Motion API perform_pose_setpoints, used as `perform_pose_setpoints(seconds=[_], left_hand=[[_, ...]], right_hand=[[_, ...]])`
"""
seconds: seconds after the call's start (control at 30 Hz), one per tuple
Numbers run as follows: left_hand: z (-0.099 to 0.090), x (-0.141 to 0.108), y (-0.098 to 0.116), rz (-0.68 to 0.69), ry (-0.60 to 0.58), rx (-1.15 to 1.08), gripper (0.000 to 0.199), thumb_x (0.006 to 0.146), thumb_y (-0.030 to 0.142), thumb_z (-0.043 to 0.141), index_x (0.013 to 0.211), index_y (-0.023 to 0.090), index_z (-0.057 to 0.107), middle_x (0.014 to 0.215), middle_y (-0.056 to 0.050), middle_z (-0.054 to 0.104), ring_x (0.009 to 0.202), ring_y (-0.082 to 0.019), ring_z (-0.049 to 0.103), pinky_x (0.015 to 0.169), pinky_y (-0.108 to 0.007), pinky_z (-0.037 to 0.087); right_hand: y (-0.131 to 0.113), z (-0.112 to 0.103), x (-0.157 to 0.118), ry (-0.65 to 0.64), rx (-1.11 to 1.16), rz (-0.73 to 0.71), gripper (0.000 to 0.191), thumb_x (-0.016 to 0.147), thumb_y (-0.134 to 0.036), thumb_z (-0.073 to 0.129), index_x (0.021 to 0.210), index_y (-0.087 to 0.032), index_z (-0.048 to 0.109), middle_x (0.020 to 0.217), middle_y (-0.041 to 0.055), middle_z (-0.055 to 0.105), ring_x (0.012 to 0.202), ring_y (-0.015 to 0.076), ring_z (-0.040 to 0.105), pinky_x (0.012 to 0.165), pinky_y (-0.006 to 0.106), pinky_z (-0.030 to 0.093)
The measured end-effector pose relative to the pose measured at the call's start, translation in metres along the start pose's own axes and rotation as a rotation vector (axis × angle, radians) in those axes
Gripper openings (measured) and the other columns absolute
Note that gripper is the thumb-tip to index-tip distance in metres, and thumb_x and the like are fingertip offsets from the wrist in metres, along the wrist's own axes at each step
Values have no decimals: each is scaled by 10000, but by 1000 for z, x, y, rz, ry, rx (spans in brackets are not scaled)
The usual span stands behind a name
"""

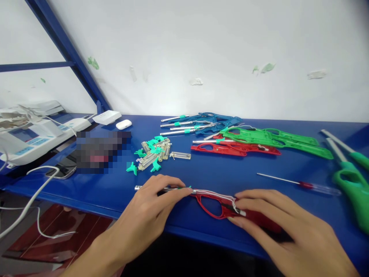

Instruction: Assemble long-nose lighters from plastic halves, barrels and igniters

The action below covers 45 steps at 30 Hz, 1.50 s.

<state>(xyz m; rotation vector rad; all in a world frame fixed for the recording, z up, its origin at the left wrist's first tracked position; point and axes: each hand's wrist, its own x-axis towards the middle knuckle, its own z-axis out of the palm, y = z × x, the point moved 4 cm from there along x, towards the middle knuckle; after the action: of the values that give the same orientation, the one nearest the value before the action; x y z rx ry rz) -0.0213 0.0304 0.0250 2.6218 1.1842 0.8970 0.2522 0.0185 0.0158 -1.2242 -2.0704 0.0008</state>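
An open red lighter shell half (227, 211) lies at the table's front edge, its trigger loop towards me. A silver tube (138, 188) extends from its left end, and white wires (216, 193) run along its upper edge to a small dark part with a pale tip (241, 212). My left hand (152, 207) pinches the tube where it meets the shell, thumb and fingers closed. My right hand (288, 219) is wrapped around the shell's handle end, fingertips beside the wires; its palm hides much of the handle.
Clear fuel tanks with teal triggers (155, 156) lie behind my left hand. Beyond are blue shells (219, 119), green shells (276, 138) and red shells (230, 148). A screwdriver (317, 188) and green lighters (350, 184) lie right; a power strip (43, 140) and phone (65, 169) left.
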Motion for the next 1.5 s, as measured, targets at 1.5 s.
perform_pose_setpoints(seconds=[1.5], left_hand=[[1,5,-11,-121,-130,-89,432,1128,109,452,1435,362,621,1321,-23,594,1051,-120,687,925,-261,561]], right_hand=[[4,1,3,-67,89,87,241,1003,-606,674,1033,-390,776,1052,-67,801,876,143,796,797,192,640]])
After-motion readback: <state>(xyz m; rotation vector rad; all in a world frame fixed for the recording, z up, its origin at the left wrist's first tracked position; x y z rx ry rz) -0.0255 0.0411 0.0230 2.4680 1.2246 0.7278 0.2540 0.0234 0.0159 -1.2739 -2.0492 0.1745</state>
